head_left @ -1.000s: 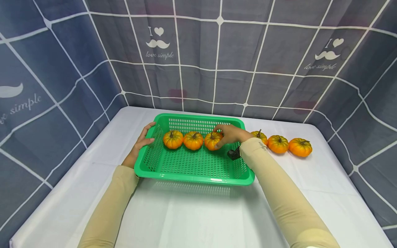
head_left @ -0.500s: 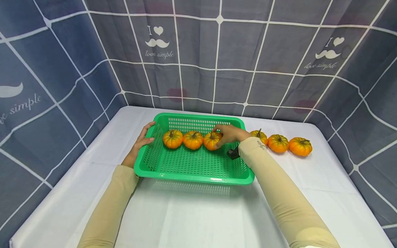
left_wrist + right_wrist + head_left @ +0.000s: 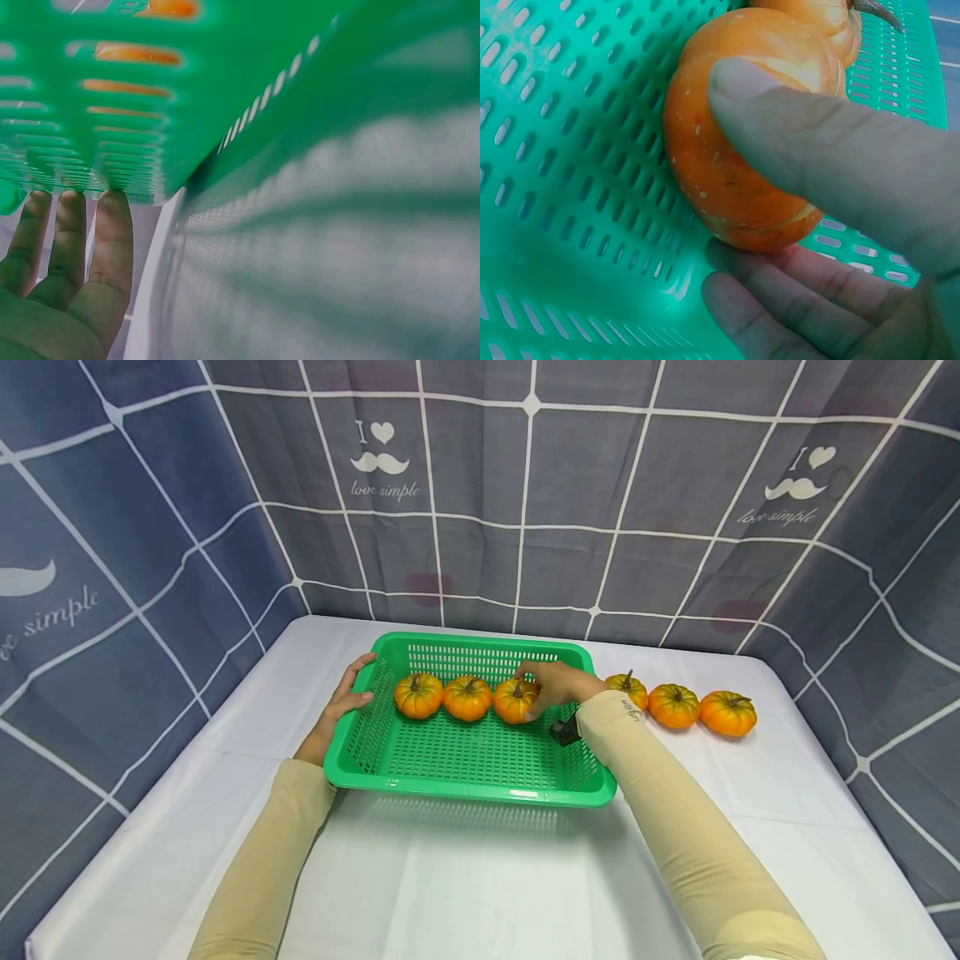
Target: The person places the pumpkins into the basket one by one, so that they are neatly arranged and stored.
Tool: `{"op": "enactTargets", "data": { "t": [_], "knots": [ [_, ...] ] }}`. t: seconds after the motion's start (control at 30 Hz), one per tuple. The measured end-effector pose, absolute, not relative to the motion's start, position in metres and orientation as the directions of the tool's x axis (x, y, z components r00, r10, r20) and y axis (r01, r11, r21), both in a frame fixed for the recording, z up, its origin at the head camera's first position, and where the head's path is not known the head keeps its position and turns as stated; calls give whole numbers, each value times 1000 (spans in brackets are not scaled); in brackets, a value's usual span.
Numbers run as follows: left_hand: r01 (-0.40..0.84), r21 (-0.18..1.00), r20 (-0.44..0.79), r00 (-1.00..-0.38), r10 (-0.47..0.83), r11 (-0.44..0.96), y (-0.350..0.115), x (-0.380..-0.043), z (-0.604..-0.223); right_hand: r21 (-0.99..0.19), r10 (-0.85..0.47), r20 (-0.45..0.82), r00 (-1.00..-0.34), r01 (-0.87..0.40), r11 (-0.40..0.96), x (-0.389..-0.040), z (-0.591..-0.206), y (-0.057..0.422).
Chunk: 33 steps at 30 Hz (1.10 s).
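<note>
A green plastic basket (image 3: 465, 792) with slotted walls stands on the white table. Three small orange pumpkins sit in a row inside it: a left one (image 3: 418, 697), a middle one (image 3: 467, 698) and a right one (image 3: 514, 702). My left hand (image 3: 339, 706) holds the basket's left side, thumb and index finger over the rim; in the left wrist view its other fingertips touch the slotted plastic. My right hand (image 3: 553, 685) reaches over the right wall and holds the right pumpkin, with the thumb (image 3: 780, 135) across it and fingers (image 3: 780, 300) at its other side.
Outside the basket, to its right, three more pumpkins (image 3: 674, 706) lie in a row on the white cloth (image 3: 465, 885); my right forearm partly covers the nearest. Dark checked curtains (image 3: 480, 485) enclose the table at the back and sides. A black wrist device (image 3: 564, 732) hangs at my right wrist.
My right thumb has shifted slightly to the right along the pumpkin, baring more of its front. The left hand, the basket and the other pumpkins stay where they were.
</note>
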<state>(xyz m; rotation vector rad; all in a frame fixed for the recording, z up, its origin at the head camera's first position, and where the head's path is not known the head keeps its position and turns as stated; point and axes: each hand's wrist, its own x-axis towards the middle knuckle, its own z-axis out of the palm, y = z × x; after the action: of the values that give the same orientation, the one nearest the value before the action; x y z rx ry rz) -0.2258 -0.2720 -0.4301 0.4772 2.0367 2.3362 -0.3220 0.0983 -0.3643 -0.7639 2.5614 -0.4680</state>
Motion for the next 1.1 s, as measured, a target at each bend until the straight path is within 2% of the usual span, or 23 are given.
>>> {"op": "enactTargets", "data": {
  "t": [0.5,1.0,1.1],
  "knots": [
    [256,934,307,-931,195,-249,-273,-230,-440,-443,-570,-302,-764,-417,794,-320,-361,97],
    [295,942,321,-933,165,-161,-273,-232,-439,-485,-585,-231,-777,-429,762,-309,-344,105],
    [257,952,286,-941,179,-169,-273,-230,-437,-510,-602,-196,-774,-444,737,-307,-342,109]
  ]
}}
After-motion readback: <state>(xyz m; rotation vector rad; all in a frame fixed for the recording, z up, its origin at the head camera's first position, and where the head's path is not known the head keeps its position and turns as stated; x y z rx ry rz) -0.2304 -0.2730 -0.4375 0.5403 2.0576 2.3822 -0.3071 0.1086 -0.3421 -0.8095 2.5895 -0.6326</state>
